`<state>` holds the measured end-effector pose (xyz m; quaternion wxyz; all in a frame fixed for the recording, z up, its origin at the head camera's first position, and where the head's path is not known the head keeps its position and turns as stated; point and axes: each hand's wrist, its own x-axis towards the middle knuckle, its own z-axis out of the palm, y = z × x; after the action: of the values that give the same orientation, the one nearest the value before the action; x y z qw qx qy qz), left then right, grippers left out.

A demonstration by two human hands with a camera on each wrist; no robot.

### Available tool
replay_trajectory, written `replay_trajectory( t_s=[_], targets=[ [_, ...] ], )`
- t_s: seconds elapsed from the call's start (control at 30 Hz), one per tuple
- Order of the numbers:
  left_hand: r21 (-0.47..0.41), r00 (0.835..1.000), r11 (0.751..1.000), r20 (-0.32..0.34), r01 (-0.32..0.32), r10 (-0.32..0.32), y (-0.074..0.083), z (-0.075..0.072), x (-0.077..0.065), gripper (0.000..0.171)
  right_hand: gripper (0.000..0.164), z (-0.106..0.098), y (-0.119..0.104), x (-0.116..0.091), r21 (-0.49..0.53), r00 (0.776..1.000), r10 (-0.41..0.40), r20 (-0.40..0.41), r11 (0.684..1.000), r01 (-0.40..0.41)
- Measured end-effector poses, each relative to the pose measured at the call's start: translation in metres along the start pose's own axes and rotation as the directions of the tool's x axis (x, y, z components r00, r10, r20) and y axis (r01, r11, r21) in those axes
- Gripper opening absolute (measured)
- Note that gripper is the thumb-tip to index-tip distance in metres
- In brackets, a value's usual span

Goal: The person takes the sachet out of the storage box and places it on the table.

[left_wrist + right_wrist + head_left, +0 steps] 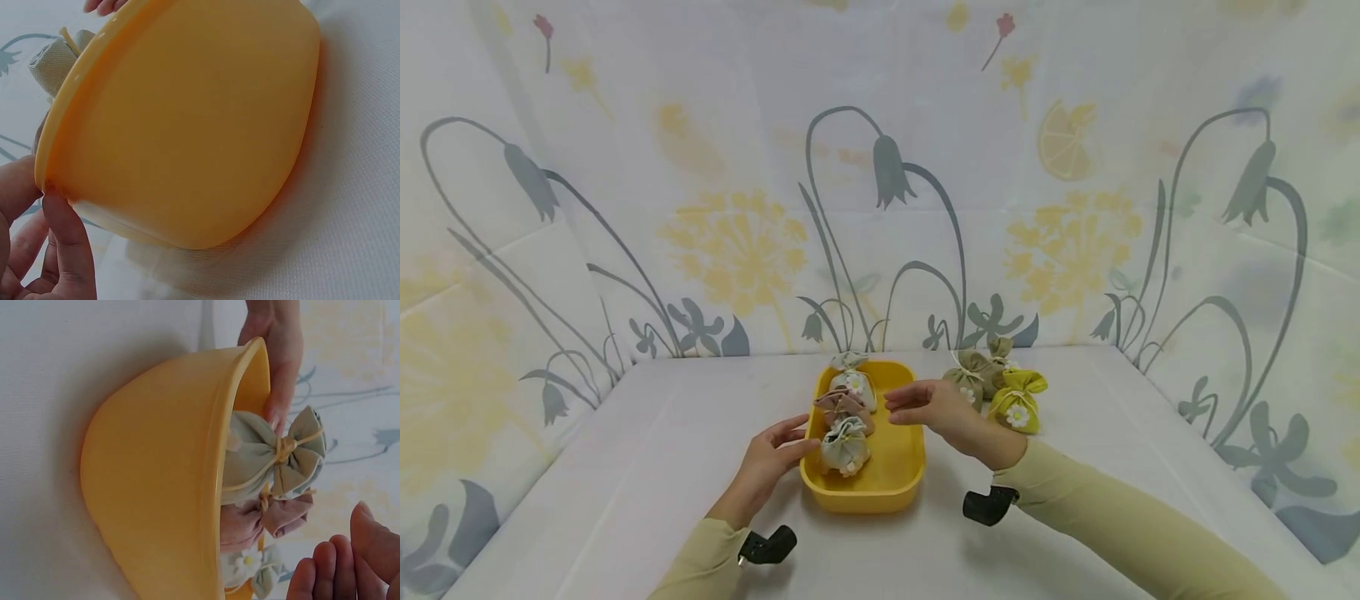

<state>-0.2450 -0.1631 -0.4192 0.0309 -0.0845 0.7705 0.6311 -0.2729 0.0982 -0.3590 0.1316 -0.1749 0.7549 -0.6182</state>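
A yellow plastic tub [891, 479] stands on the table, its left rim pinched by my left hand [762, 467]. In the left wrist view, fingertips [61, 215] meet the rim from both sides. Along the tub's left half stand three small tied cloth pouches: a pale green pouch [844, 447] in front, a dusty pink pouch [846, 408] in the middle, and a pale pouch with a white flower [850, 379] at the back. My right hand [943, 408] hovers by the tub's right rim, fingers extended and holding nothing.
Right of the tub stand a yellow-green pouch [1018, 404] with a white flower and two brownish pouches, one brown pouch [968, 377] partly behind my right hand. A white table [662, 417] meets a flower-printed cloth backdrop [880, 250]. Black wrist cameras [988, 506] hang below both wrists.
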Motion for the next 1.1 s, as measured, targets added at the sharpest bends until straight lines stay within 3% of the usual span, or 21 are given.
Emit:
replay_trajectory(
  t_s=[0.47,0.73,1.1],
  targets=[
    [-0.011,1.0,1.0,0.0,-0.012,0.012,0.002,-0.004,0.002,0.053,0.038,0.024,-0.02,0.02,-0.101,0.984,0.044,0.171,0.995,-0.027],
    [0.003,1.0,1.0,0.003,-0.005,0.005,0.002,-0.002,0.002,0.055,0.034,0.034,-0.017,0.029,-0.21,0.981,0.082,0.178,0.977,-0.043],
    [-0.012,1.0,1.0,0.001,-0.008,0.008,-0.001,-0.001,0.0,0.054,0.01,0.048,-0.017,0.035,-0.307,0.985,0.121,0.121,0.948,-0.079]
  ],
)
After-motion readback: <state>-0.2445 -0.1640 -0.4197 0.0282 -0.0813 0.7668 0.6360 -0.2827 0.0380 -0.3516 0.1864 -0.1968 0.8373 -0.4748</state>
